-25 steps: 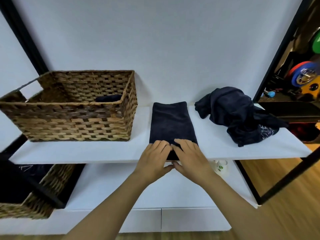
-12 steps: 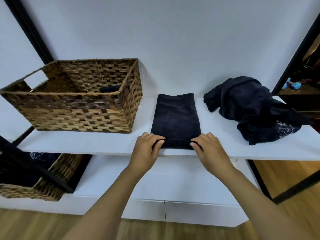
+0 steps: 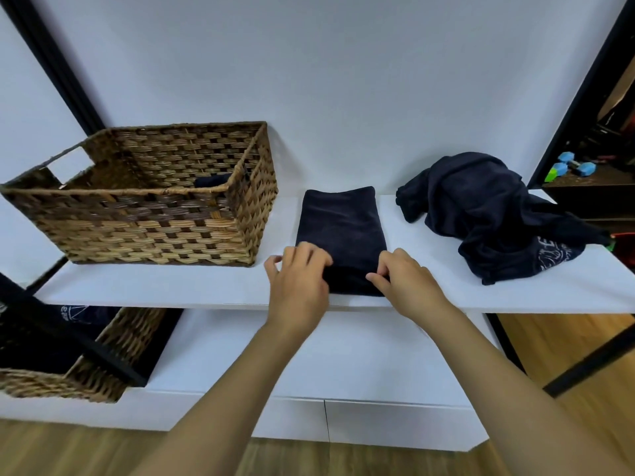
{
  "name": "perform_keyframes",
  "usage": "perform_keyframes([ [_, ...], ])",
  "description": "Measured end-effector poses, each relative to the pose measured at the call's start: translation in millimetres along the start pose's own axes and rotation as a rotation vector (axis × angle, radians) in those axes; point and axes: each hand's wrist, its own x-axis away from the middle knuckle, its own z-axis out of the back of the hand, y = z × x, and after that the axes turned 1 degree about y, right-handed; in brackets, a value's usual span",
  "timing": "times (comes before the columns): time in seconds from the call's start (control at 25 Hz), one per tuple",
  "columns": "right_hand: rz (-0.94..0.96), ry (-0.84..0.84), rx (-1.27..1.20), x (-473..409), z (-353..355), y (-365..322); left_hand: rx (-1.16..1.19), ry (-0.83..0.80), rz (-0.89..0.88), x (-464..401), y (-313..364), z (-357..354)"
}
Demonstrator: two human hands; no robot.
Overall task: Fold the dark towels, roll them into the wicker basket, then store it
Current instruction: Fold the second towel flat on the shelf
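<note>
Folded dark towel [image 3: 340, 231] lies flat on white shelf [image 3: 178, 286], near edge curled into a small roll. Left hand [image 3: 298, 286] and right hand [image 3: 405, 286] each pinch that roll at its ends. Wicker basket [image 3: 154, 214] sits left, apart from it. Unfolded towel heap [image 3: 491, 214] right. Second basket [image 3: 68, 365] on lower shelf.

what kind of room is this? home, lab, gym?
Most likely a home storage or closet corner, possibly next to a workout area. Clues: a white shelf unit with black metal frame holding a brown woven wicker basket, dark navy towels being folded, and blue dumbbells at far right.
</note>
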Motion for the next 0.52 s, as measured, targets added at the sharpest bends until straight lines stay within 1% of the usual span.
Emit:
perform_keyframes([
  [0.04, 0.001, 0.007, 0.0, 0, -1, 1, 0.021, 0.064, -0.128, 6, 11, 0],
  [0.08, 0.005, 0.015, 0.003, -1, -2, 2, 0.045, 0.083, -0.257, 13, 18, -4],
  [0.12, 0.011, 0.026, 0.012, 0, -4, 3, 0.051, 0.08, -0.358, 20, 21, -12],
  [0.16, 0.019, 0.037, 0.025, -1, -5, 2, 0.036, 0.059, -0.404, 27, 20, -21],
  [0.2, 0.027, 0.042, 0.043, 0, -6, 2, 0.016, 0.034, -0.395, 32, 17, -30],
  [0.32, 0.084, 0.109, 0.156, 1, -9, -2, 0.037, 0.0, -0.262, 37, 11, -42],
  [0.4, 0.104, 0.154, 0.219, 0, -9, -2, 0.002, -0.015, -0.241, 32, 17, -40],
  [0.52, 0.117, 0.141, 0.182, -2, -13, 2, -0.054, 0.028, -0.184, 26, 7, -34],
])
